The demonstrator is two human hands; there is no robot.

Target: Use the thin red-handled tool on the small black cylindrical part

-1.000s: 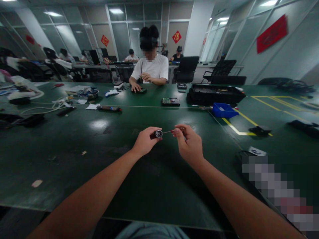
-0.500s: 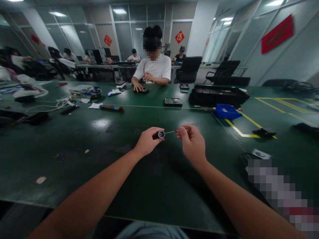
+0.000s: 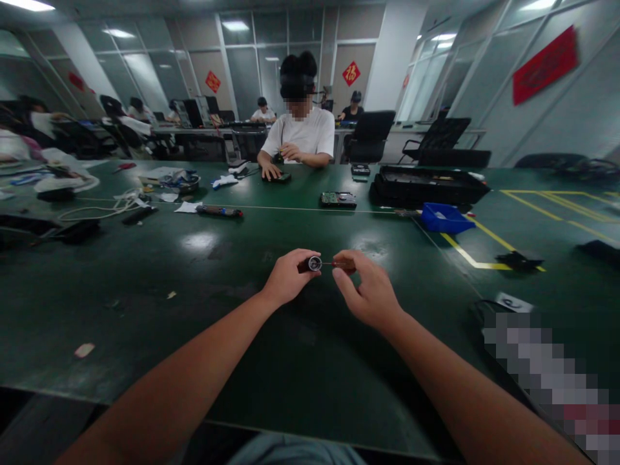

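Note:
My left hand [image 3: 285, 278] is closed around a dark cylinder [image 3: 314, 263], whose round silver-rimmed end faces me. Inside that rim some small detail shows, too small to make out. A screwdriver [image 3: 345, 265] with a reddish handle and a thin shaft lies along the fingers of my right hand [image 3: 372, 287]. My right thumb stands a little off the handle, below it. The shaft points left and its tip meets the cylinder's rim; whether it sits inside or in front, I cannot tell. Both hands are held above the green table [image 3: 281, 387].
Across the table a person in a white shirt [image 3: 310, 132] handles a dark device. A circuit-board device [image 3: 338, 199], a long black case [image 3: 429, 186] and a blue bin [image 3: 446, 218] stand beyond my hands. Another tool [image 3: 220, 211] lies far left; a power strip is at right.
My right hand has lowered slightly and shifted its grip, with the thumb now off the handle. The screwdriver lies more level and its handle is nearer the cylinder. My left hand stays nearly still.

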